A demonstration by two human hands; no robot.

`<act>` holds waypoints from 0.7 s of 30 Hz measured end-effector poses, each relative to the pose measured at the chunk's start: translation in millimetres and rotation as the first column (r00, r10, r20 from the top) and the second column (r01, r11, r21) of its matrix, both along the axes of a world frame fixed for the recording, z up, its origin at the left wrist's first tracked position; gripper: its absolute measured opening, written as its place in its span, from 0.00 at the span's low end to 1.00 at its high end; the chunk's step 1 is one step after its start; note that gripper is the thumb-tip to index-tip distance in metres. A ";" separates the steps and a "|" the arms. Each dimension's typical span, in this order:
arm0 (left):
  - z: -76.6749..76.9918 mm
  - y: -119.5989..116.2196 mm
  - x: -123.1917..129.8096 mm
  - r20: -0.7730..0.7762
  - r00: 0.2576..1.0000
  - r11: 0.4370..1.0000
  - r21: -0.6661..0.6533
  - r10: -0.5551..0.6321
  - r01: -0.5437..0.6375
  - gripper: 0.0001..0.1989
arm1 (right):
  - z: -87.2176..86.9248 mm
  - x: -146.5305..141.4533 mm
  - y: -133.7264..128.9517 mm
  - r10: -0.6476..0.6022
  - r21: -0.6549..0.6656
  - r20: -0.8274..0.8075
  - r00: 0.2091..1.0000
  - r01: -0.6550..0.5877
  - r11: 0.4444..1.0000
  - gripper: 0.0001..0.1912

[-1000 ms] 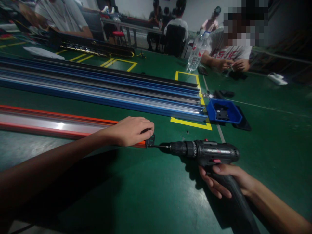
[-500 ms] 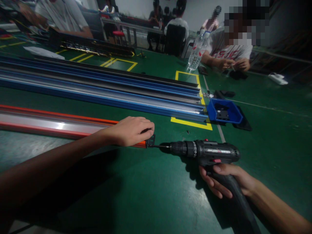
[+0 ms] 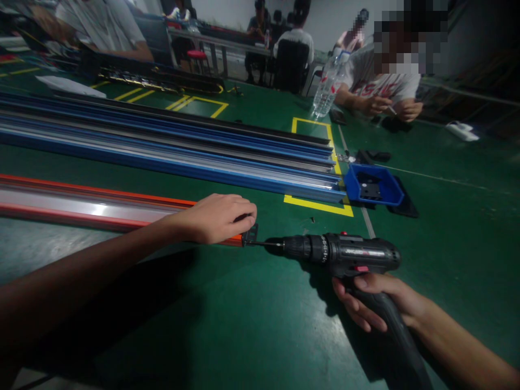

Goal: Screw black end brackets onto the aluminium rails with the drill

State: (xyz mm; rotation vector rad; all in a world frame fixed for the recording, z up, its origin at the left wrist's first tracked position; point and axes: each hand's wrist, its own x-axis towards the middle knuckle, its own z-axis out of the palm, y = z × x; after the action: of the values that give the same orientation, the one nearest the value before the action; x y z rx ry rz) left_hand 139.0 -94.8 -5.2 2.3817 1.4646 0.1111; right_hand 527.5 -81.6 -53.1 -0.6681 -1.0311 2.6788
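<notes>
The left hand (image 3: 219, 218) holds the orange rail (image 3: 101, 208); beside this hand the black plate (image 3: 252, 233) seems on, though how tight can't be told. The right hand (image 3: 402, 298) grips the drill (image 3: 357, 250).

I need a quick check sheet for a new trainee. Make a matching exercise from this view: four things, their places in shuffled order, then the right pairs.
Things:
1. left hand
2. power drill
3. open bin
4. yellow tape

Places:
A. next to the ends of the blue rails
B. stuck flat on the green table
C. on the orange rail, near its end
D. held in the right hand

Right pairs: 1-C, 2-D, 3-A, 4-B
</notes>
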 end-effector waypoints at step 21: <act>0.5 -0.6 0.8 -0.004 1.000 1.000 0.007 -0.001 0.001 0.17 | -3.7 2.8 -2.7 -0.028 0.006 0.001 1.000 0.028 1.000 0.15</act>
State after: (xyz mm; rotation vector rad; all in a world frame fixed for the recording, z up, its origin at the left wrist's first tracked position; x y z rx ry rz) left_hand 139.8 -95.4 -4.7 2.3895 1.4664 0.1118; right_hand 530.3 -84.4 -56.8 -0.6771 -1.0216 2.6516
